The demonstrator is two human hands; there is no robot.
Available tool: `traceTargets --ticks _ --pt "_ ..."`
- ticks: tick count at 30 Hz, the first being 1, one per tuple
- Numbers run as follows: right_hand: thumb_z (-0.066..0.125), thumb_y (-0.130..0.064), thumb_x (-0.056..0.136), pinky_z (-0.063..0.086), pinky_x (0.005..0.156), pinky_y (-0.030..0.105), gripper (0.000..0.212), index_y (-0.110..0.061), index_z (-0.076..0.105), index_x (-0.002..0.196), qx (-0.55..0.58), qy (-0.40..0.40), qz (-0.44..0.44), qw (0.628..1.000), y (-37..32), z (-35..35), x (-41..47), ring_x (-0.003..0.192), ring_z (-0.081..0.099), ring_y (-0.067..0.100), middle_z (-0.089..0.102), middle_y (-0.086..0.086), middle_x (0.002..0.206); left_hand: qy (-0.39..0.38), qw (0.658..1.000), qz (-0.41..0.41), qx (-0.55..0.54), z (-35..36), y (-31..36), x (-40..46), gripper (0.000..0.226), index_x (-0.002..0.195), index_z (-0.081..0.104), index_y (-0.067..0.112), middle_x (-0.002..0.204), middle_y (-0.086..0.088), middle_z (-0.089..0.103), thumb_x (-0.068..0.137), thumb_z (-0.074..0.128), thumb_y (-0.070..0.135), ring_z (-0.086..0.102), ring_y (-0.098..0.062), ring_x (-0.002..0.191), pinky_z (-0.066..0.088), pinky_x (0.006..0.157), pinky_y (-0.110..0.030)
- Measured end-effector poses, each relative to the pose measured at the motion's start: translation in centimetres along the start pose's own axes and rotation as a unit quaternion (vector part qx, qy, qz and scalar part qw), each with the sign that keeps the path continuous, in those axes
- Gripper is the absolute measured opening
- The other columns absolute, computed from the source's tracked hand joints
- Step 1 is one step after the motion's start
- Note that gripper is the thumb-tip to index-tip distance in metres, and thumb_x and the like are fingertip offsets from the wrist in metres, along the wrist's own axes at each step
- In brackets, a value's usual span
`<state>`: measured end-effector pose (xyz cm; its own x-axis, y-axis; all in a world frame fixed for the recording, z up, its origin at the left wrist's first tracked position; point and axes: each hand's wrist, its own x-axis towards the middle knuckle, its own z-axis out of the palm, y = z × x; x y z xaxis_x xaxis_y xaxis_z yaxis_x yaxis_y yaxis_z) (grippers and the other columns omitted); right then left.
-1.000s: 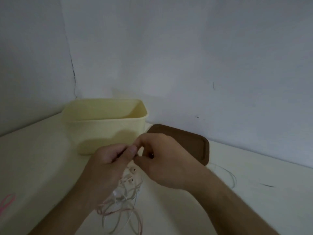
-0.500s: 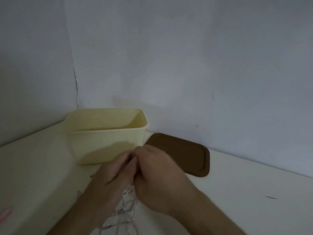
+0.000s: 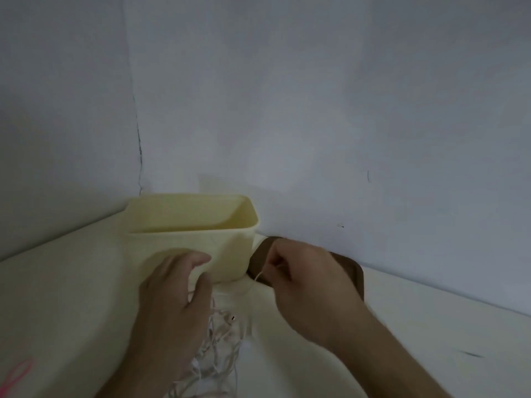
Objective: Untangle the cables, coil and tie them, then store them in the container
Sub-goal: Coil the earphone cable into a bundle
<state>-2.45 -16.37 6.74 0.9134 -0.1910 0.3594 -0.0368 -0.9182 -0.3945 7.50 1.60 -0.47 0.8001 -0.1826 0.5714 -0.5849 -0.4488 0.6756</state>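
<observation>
Right hand (image 3: 304, 278) pinched on a thin cable (image 3: 260, 274), left hand (image 3: 175, 294) loosely curled over tangle (image 3: 218, 349).

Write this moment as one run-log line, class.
phase: untangling | left hand: holds cable bundle | right hand: pinches one white strand | container: open | brown lid: beside it

No text, label, brand or number could be read anywhere in the head view. The cream container (image 3: 189, 242) and the brown lid (image 3: 352, 275) carried no print. The pink marks (image 3: 15, 376) on the table's left edge formed no readable letters.
</observation>
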Motion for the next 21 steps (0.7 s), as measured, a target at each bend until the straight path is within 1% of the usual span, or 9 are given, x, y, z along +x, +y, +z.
traceTargets --ticks 1,3,6,9,12,15,18,20,21 --pt "0.057 -0.029 0.102 0.055 0.08 0.041 0.014 -0.028 0.057 0.088 0.0 -0.031 -0.025 0.999 -0.5 0.6 -0.2 0.086 0.061 0.013 0.064 -0.011 0.09 -0.027 0.998 0.03 -0.04 0.0 0.2 -0.3 0.02 0.112 0.071 0.033 0.116 0.017 0.069 0.098 0.056 0.033 0.062 -0.004 0.114 0.045 0.102 -0.03" --pt "0.057 -0.022 0.099 0.054 0.081 0.046 0.009 -0.028 0.057 0.092 0.016 -0.075 -0.077 0.994 -1.3 1.8 -0.4 0.089 0.059 0.017 0.06 -0.008 0.094 -0.123 0.978 0.013 -0.17 -0.2 1.4 -0.9 0.029 0.113 0.076 0.032 0.11 0.011 0.076 0.098 0.055 0.044 0.068 -0.002 0.108 0.05 0.095 -0.022" --pt "0.057 -0.018 0.095 0.053 0.081 0.05 0.009 -0.023 0.05 0.1 0.066 -0.092 -0.088 0.99 -1.8 2.9 -0.4 0.091 0.06 0.022 0.058 -0.004 0.098 -0.223 0.948 -0.068 -0.218 0.0 1.7 -1.1 0.047 0.094 0.073 0.023 0.062 -0.003 0.065 0.086 0.054 0.066 0.061 -0.017 0.059 0.045 0.059 -0.033" --pt "0.062 -0.035 0.099 0.055 0.082 0.044 0.021 -0.034 0.045 0.111 0.083 -0.083 -0.051 0.992 -1.5 2.6 -0.5 0.095 0.063 0.017 0.059 -0.011 0.095 -0.156 0.951 -0.112 -0.241 0.3 0.8 -0.4 0.038 0.071 0.067 0.018 0.05 0.001 0.041 0.102 0.064 0.038 0.037 -0.01 0.045 0.027 0.049 -0.023" --pt "0.062 -0.043 0.099 0.057 0.078 0.038 0.015 -0.03 0.056 0.099 0.062 -0.057 -0.019 0.996 -0.9 1.6 -0.4 0.084 0.063 0.012 0.063 -0.009 0.083 -0.048 0.921 -0.206 -0.328 0.4 0.0 0.6 0.047 0.061 0.061 0.014 0.051 -0.002 0.032 0.107 0.054 0.016 0.026 -0.011 0.041 0.023 0.045 -0.017" --pt "0.061 -0.043 0.097 0.054 0.073 0.035 0.024 -0.023 0.061 0.084 0.065 -0.03 0.013 0.997 -0.5 0.5 -0.2 0.079 0.063 0.011 0.065 -0.008 0.077 0.048 0.928 -0.216 -0.301 0.7 -1.6 1.3 0.041 0.065 0.065 0.019 0.049 -0.004 0.037 0.103 0.061 0.034 0.033 -0.013 0.044 0.034 0.055 -0.028" --pt "0.062 -0.035 0.097 0.048 0.066 0.029 0.02 -0.02 0.062 0.083 0.109 -0.017 0.022 0.994 -0.8 -0.3 0.0 0.069 0.059 0.008 0.063 -0.011 0.07 0.073 0.967 -0.166 -0.182 1.0 -2.0 1.1 0.009 0.081 0.072 0.043 0.063 0.008 0.065 0.088 0.067 0.044 0.06 -0.021 0.061 0.052 0.074 -0.039" --pt "0.06 -0.032 0.098 0.052 0.071 0.033 0.013 -0.023 0.063 0.089 0.095 -0.044 -0.001 0.995 -1.5 -0.1 -0.3 0.072 0.06 0.008 0.064 -0.011 0.074 0.059 0.987 -0.088 -0.123 0.0 -0.8 0.6 0.02 0.097 0.071 0.051 0.1 0.028 0.07 0.095 0.07 0.031 0.066 0.001 0.095 0.047 0.094 -0.018" --pt "0.059 -0.033 0.099 0.055 0.075 0.036 0.01 -0.025 0.063 0.093 0.074 -0.064 -0.008 0.995 -1.7 0.2 -0.5 0.078 0.063 0.01 0.067 -0.009 0.08 0.043 0.991 -0.022 -0.123 -0.7 0.2 0.1 0.02 0.107 0.072 0.048 0.115 0.03 0.068 0.095 0.067 0.033 0.061 0.009 0.108 0.041 0.096 -0.006"
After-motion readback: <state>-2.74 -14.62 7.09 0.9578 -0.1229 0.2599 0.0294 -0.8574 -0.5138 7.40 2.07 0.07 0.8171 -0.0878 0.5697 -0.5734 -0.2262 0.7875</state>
